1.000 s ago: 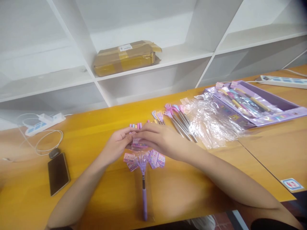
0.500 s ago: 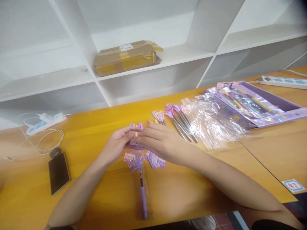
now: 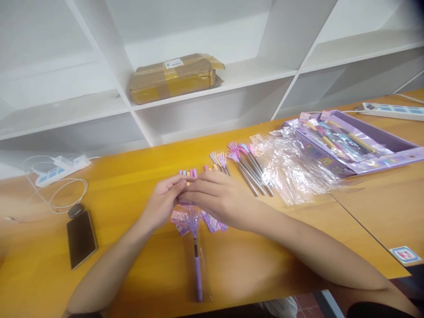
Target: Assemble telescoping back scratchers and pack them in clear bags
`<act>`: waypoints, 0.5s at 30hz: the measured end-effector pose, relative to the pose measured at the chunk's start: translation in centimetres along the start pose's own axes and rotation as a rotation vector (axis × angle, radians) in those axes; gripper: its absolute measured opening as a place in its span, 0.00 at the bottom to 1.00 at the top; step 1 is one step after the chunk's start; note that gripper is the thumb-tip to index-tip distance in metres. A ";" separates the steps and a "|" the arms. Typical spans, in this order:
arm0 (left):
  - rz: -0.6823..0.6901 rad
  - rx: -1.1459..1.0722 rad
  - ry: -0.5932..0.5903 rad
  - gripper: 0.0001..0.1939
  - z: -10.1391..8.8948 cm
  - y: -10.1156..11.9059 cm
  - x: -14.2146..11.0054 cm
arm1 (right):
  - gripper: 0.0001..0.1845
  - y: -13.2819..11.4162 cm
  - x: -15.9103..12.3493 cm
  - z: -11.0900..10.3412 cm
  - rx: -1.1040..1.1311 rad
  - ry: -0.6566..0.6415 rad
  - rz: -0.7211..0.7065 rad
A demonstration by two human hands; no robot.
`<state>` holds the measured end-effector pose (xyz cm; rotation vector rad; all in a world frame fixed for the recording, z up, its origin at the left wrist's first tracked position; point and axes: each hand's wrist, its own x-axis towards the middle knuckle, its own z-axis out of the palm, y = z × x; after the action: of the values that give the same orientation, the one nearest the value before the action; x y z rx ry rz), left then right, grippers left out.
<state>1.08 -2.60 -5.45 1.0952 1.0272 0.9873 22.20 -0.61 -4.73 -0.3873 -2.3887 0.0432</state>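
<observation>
Left hand [image 3: 162, 196]: closed, with thumb and forefinger pinched on the top end of the clear bag [image 3: 204, 265]; exact grip partly covered by the other hand.
Right hand [image 3: 220, 196]: bent over in front of the left, fingers together and curled toward it, with tips out of sight; gripping or only resting, cannot tell.
Purple scratcher [image 3: 198, 274]: inside the clear bag, in front of the hands, handle toward the near table edge, claw end just below the fingers; film outline faint.
Pink strip [image 3: 187, 203]: at the bag's top, mostly under the fingers; print unreadable.
Small printed cards [image 3: 179, 217]: in two fanned groups on either side of the claw, the right group partly under the right hand.
Coloured rod ends [image 3: 193, 173]: just beyond the hands, cut off from view below.
Small claws [image 3: 221, 159]: upper ends only, lower parts behind the right hand.
Steel-rod scratchers [image 3: 251, 172]: right of those, side by side, partly overlapping.
Loose clear bags [image 3: 294, 172]: heaped against the purple box [image 3: 389, 161], too glossy to count.
Bagged scratchers [image 3: 347, 139]: in the box, blurred by glare.
Right-hand power strip [image 3: 394, 111]: cut off at the picture's edge.
</observation>
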 end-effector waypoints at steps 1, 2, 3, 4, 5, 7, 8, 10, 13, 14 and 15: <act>0.001 -0.006 0.007 0.18 0.0 0.0 0.0 | 0.14 0.0 0.0 0.1 -0.014 0.019 -0.003; 0.004 -0.017 0.012 0.18 0.0 0.0 0.0 | 0.13 0.1 0.0 0.1 -0.025 0.042 -0.001; 0.010 -0.033 0.017 0.18 0.0 0.1 0.0 | 0.12 0.2 -0.1 0.2 -0.032 0.066 0.001; 0.016 -0.049 0.022 0.18 0.0 0.1 0.0 | 0.12 0.3 -0.2 0.3 -0.033 0.083 -0.001; 0.020 -0.063 0.028 0.18 0.0 0.2 0.0 | 0.12 0.4 -0.3 0.4 -0.030 0.095 -0.005; 0.022 -0.079 0.041 0.18 0.2 0.4 -0.1 | 0.12 0.6 -0.4 0.6 -0.028 0.110 -0.018; 0.022 -0.083 0.048 0.18 0.3 0.4 -0.1 | 0.11 0.6 -0.4 0.7 -0.032 0.117 -0.024; 0.027 -0.095 0.066 0.18 0.5 0.5 -0.1 | 0.11 0.5 -0.3 0.7 -0.047 0.127 -0.030; 0.043 -0.125 0.086 0.18 0.6 0.6 -0.1 | 0.10 0.4 -0.2 0.6 -0.055 0.123 -0.032; 0.046 -0.132 0.089 0.18 0.7 0.5 -0.1 | 0.10 0.3 -0.2 0.6 -0.052 0.120 -0.030; 0.044 -0.134 0.089 0.18 0.6 0.5 -0.1 | 0.10 0.3 -0.2 0.5 -0.048 0.116 -0.027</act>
<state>1.63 -2.74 -4.87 0.9739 0.9969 1.1323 22.08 -0.33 -5.32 -0.3700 -2.2835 -0.0475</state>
